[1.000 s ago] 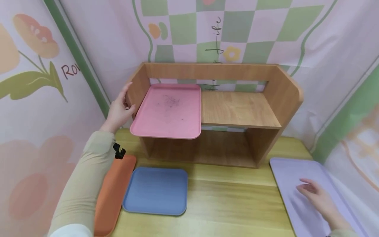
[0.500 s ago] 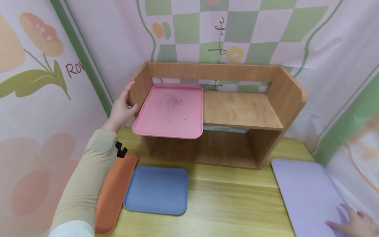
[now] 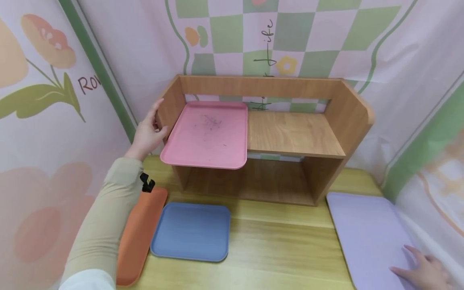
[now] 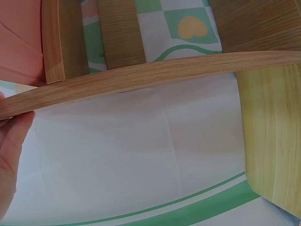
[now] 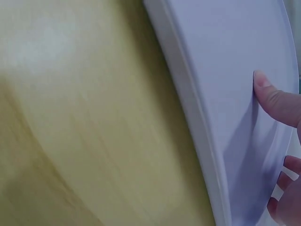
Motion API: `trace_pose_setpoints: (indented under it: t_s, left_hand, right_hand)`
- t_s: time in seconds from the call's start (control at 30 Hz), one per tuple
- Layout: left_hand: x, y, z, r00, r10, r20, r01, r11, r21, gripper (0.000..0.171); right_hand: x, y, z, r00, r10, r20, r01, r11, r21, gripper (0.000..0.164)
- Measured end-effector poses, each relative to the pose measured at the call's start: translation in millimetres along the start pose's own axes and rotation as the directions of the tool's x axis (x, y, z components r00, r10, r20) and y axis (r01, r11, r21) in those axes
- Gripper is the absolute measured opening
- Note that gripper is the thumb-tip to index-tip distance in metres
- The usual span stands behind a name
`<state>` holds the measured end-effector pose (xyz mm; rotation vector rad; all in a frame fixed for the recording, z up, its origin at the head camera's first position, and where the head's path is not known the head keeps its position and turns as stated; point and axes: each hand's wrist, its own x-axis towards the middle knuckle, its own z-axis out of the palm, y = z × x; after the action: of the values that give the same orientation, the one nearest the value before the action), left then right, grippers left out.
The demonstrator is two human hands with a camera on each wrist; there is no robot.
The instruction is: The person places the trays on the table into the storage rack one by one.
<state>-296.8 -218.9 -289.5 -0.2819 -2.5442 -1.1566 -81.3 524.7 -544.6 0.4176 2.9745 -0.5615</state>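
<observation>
My left hand grips the left side panel of a two-level wooden shelf, thumb on one face and fingers on the other. Beside it, a pink tray with dark marks lies on the upper level, its front edge jutting past the board. At the far right my right hand holds the right edge of a light purple tray. In the right wrist view the thumb is over the tray's face, while the other fingers curl at its outer edge.
A blue tray lies on the yellow wooden table in front of the shelf. Left of it is an orange tray, partly hidden by my left sleeve. Printed curtains hang close behind and at both sides.
My right hand has gone from above the purple tray to its right edge and taken hold. The purple tray has shifted slightly left. My left hand stays on the shelf panel.
</observation>
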Motion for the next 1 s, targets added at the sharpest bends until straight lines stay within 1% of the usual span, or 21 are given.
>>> trace_pose_setpoints:
  t_s: [0.17, 0.3, 0.37, 0.43, 0.5, 0.57, 0.7, 0.77, 0.87, 0.93, 1.0]
  left_hand:
    - [-2.5, -2.6, -2.9, 1.0, -0.011, -0.006, 0.011, 1.0, 0.003, 0.08]
    - [-4.3, -4.0, -4.8, 1.0, -0.019, -0.01, 0.019, 1.0, 0.014, 0.08]
    - [-4.4, -4.3, -5.1, 1.0, -0.02, -0.01, 0.02, 1.0, 0.014, 0.08]
    - [-4.4, -4.2, -5.2, 1.0, -0.02, -0.013, 0.021, 1.0, 0.014, 0.08]
    - [-4.2, -3.8, -4.5, 1.0, -0.021, -0.011, 0.021, 1.0, 0.012, 0.08]
    - [-3.6, -3.4, -3.1, 1.0, -0.021, -0.005, 0.021, 1.0, 0.008, 0.08]
    - [-2.0, -3.0, 0.1, 1.0, -0.017, 0.004, 0.017, 1.0, 0.005, 0.08]
    - [-1.6, -2.6, 0.8, 1.0, -0.011, -0.002, 0.011, 1.0, 0.009, 0.08]
    - [-1.2, -1.7, 1.1, 1.0, -0.001, -0.007, 0.001, 1.0, 0.009, 0.079]
    - [-0.8, -0.9, 1.1, 1.0, 0.001, -0.006, -0.001, 1.0, 0.009, 0.079]
    - [-0.4, 0.0, 1.1, 1.0, 0.001, -0.005, -0.001, 1.0, 0.008, 0.079]
  right_hand:
    - [2.9, -26.5, 2.4, 1.0, -0.018, 0.015, 0.018, 0.999, 0.029, 0.095]
    - [4.5, -47.7, 4.2, 1.0, -0.004, 0.027, 0.003, 0.999, 0.043, 0.093]
    - [4.1, -55.2, 5.0, 0.999, 0.018, 0.035, -0.02, 0.998, 0.053, 0.093]
    - [4.4, -58.3, 6.3, 0.999, 0.021, 0.026, -0.023, 0.998, 0.058, 0.092]
    - [5.7, -55.5, 8.2, 1.0, -0.008, 0.004, 0.008, 0.999, 0.045, 0.092]
    - [7.2, -47.7, 10.2, 0.998, -0.051, -0.028, 0.052, 0.999, 0.016, 0.091]
    - [11.1, -26.6, 13.6, 0.985, -0.148, -0.092, 0.145, 0.988, -0.045, 0.088]
    - [13.0, -17.5, 14.7, 0.977, -0.181, -0.109, 0.18, 0.983, -0.021, 0.084]
    - [15.6, -6.8, 15.0, 0.968, -0.221, -0.122, 0.228, 0.972, 0.051, 0.077]
    - [16.2, -1.3, 14.0, 0.969, -0.222, -0.103, 0.231, 0.969, 0.083, 0.076]
    - [16.6, 2.1, 12.1, 0.974, -0.215, -0.071, 0.221, 0.972, 0.082, 0.077]
